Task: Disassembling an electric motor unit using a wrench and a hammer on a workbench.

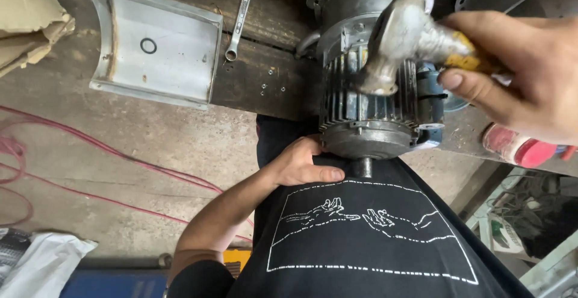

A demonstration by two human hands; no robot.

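Grey ribbed metal: one electric motor (pixel 368 102) sits at the near edge of a dark wooden table (pixel 265 81), its end plate and stub shaft (pixel 363 167) overhanging toward the person's black shirt.

Left hand (pixel 299 164): pressed against the motor's near end plate just left of the shaft, fingers curled along the rim, thumb lying under it. Steadying contact, not a full wrap.

Right hand (pixel 524 72): grip clenched around the yellow handle of one hammer (pixel 402 30). The steel head hangs over the motor's ribbed top, close above it; contact cannot be told.

Count on the table: one curved sheet-metal cover (pixel 158 45) toward the far left edge, with one black ring (pixel 148 46) lying on it; one combination wrench (pixel 239 16) between cover and motor, apart from both.

Packages: torn brown cardboard (pixel 27 24) at the far left; one red-and-white can (pixel 518 147) on its side at the table's right near edge, under the right wrist.

Open room: bare boards between cover and motor. Below the near edge, concrete floor crossed by red cable (pixel 90 147).
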